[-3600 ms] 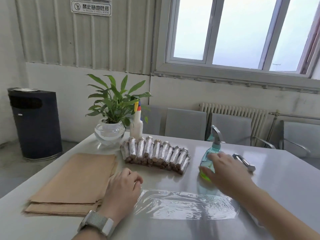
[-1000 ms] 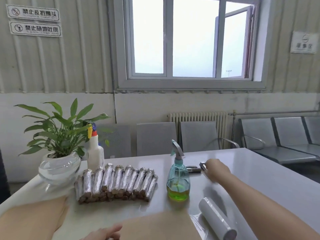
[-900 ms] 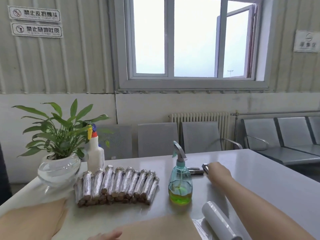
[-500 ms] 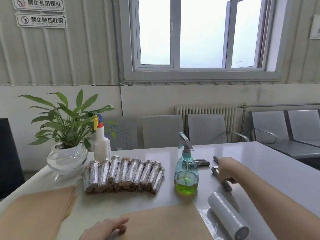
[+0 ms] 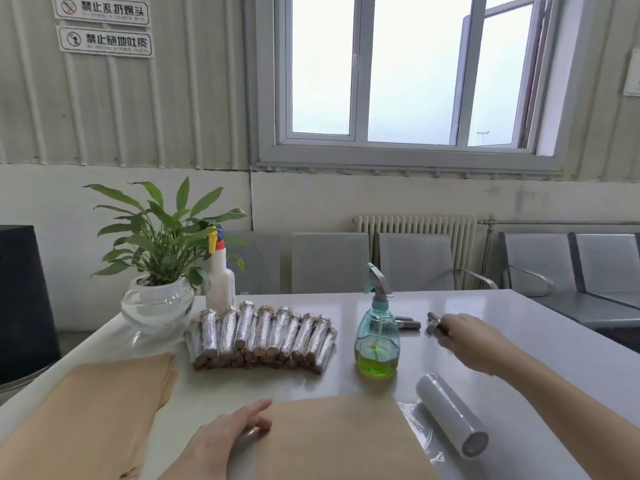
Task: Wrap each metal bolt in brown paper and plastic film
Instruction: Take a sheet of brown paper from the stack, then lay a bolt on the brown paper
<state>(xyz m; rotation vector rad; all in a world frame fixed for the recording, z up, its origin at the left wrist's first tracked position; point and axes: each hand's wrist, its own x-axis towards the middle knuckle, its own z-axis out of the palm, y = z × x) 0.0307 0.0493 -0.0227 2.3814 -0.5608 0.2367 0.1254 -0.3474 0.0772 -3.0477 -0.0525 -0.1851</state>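
At the right of the frame, past the middle, our right hand (image 5: 462, 336) grips a metal bolt (image 5: 433, 326) lifted off the table (image 5: 502, 306); half a second ago that bolt lay flat under our fingers. A second bolt (image 5: 408, 323) stays behind the spray bottle (image 5: 376, 336) of green liquid. At the bottom centre our left hand (image 5: 227, 436) lies flat, fingers relaxed, on the edge of a brown paper sheet (image 5: 341, 436) laid over plastic film (image 5: 420, 433), as before. The film roll (image 5: 450, 414) lies just right of it. A row of wrapped bolts (image 5: 261, 336) sits left of the bottle, more paper (image 5: 90, 414) at lower left. Two signs (image 5: 104, 26) at upper left carry Chinese writing with prohibition symbols. Beyond the grey table we see a plant (image 5: 159, 251), a white bottle (image 5: 220, 277), metal chairs (image 5: 329, 261), a radiator (image 5: 415, 225) and a window (image 5: 408, 74).
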